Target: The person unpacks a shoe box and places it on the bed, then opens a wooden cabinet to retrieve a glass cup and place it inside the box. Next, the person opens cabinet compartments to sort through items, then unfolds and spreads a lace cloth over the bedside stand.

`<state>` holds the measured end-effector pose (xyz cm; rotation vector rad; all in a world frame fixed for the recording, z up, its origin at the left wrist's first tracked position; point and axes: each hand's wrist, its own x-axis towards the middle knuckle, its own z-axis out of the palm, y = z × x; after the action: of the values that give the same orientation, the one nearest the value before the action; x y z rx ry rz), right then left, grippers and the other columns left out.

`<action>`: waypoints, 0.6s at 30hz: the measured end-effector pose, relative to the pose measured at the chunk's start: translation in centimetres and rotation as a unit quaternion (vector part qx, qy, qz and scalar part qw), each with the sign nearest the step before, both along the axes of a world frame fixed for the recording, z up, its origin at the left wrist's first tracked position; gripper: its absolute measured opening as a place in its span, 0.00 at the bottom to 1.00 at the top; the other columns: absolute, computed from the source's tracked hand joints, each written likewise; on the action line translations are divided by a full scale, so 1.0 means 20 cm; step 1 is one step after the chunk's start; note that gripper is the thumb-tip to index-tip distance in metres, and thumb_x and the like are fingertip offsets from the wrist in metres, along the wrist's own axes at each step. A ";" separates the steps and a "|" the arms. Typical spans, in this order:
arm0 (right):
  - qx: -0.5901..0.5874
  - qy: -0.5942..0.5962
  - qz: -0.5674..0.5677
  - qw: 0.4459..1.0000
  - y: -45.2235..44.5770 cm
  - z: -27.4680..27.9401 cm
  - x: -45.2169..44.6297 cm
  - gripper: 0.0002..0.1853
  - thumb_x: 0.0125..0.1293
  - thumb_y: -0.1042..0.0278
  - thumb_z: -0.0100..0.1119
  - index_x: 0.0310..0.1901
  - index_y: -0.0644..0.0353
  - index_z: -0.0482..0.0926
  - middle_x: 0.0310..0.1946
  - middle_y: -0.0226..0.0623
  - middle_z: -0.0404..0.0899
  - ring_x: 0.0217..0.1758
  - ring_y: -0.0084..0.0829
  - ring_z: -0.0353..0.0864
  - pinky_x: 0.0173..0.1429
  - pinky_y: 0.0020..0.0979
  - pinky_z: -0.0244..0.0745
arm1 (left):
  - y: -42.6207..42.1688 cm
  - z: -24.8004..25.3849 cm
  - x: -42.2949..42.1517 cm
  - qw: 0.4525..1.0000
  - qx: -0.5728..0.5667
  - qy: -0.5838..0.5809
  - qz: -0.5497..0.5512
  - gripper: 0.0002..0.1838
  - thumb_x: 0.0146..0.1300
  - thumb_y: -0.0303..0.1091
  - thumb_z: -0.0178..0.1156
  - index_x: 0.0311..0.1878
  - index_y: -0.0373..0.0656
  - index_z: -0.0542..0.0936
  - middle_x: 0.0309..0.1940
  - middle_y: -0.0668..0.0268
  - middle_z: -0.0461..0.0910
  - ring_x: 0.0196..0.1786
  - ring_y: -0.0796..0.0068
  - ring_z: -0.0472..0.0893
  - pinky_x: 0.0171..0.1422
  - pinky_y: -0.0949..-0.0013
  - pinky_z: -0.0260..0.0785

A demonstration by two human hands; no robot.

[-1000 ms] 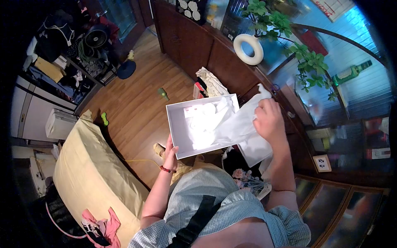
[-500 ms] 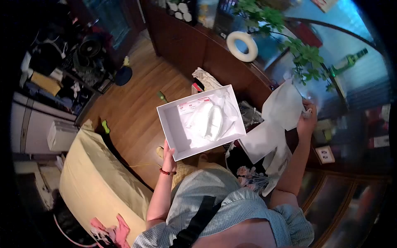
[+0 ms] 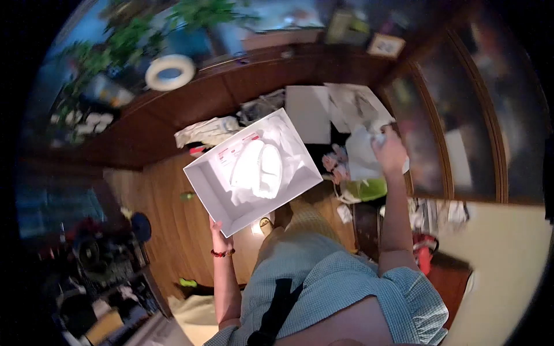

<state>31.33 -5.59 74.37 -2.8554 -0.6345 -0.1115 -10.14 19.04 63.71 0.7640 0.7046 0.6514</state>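
My left hand (image 3: 218, 237) grips the near left corner of a white open box (image 3: 216, 202), which is tilted in front of me. Inside lies a bright white, shoe-like thing (image 3: 258, 170) on thin white wrapping, with red print on the inner wall; glare hides its details. Out to the right, my right hand (image 3: 390, 151) is closed on a crumpled white sheet of paper (image 3: 365, 154) that hangs below and left of it. Pink artificial-looking flowers (image 3: 334, 161) are just left of that sheet.
A flat white panel (image 3: 309, 114) and white paper sheets (image 3: 356, 104) lean by the dark wooden cabinet (image 3: 225, 89). A green-and-white bag (image 3: 363, 189) is below my right hand. White cloth (image 3: 208, 131) lies beyond the box. Glass-fronted doors (image 3: 461, 115) stand at right.
My view has turned to the right, and the box has tilted with it. My right hand has moved the white sheet from beside the cabinet top to lower, above the flowers and bag.
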 end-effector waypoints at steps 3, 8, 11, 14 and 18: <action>0.104 0.111 0.035 0.988 -0.38 -0.48 -0.25 0.21 0.55 0.60 0.61 0.51 0.50 0.72 0.43 0.49 0.71 0.42 0.50 0.75 0.46 0.44 0.72 | 0.06 -0.11 0.02 0.991 -0.007 -0.011 -0.136 0.39 0.52 0.43 0.57 0.66 0.39 0.56 0.60 0.58 0.64 0.63 0.62 0.65 0.64 0.60 0.60; 0.365 0.493 -0.190 0.766 -0.49 -0.46 -0.98 0.30 0.68 0.42 0.38 0.61 0.58 0.66 0.58 0.42 0.67 0.60 0.38 0.66 0.66 0.35 0.57 | 0.02 -0.19 0.13 0.940 -0.048 0.021 -0.337 0.38 0.53 0.44 0.56 0.65 0.35 0.58 0.59 0.57 0.66 0.62 0.63 0.67 0.64 0.62 0.61; 0.490 0.491 -0.232 0.682 -0.71 -0.49 -1.26 0.33 0.69 0.40 0.32 0.62 0.62 0.65 0.61 0.39 0.65 0.65 0.35 0.61 0.69 0.34 0.51 | -0.08 -0.19 0.28 0.898 -0.064 0.033 -0.434 0.37 0.54 0.44 0.57 0.64 0.36 0.59 0.58 0.58 0.68 0.61 0.65 0.69 0.63 0.63 0.62; 0.516 0.521 -0.268 0.625 -0.97 -0.58 -1.46 0.31 0.69 0.44 0.37 0.62 0.62 0.64 0.61 0.39 0.66 0.64 0.35 0.61 0.70 0.34 0.51 | -0.19 -0.29 0.43 0.854 -0.095 0.077 -0.506 0.36 0.54 0.43 0.58 0.64 0.36 0.61 0.58 0.59 0.68 0.60 0.66 0.69 0.63 0.64 0.62; 0.559 0.513 -0.285 0.586 -1.25 -0.72 -1.64 0.30 0.67 0.49 0.44 0.63 0.62 0.63 0.59 0.39 0.67 0.62 0.34 0.64 0.68 0.34 0.55 | -0.37 -0.41 0.66 0.787 -0.115 0.112 -0.595 0.34 0.54 0.39 0.59 0.64 0.37 0.62 0.59 0.60 0.68 0.62 0.67 0.67 0.65 0.65 0.60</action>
<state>-1.47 -30.49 60.04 -1.3096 0.5021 0.7212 3.00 11.62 55.44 0.8897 0.3692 -0.6880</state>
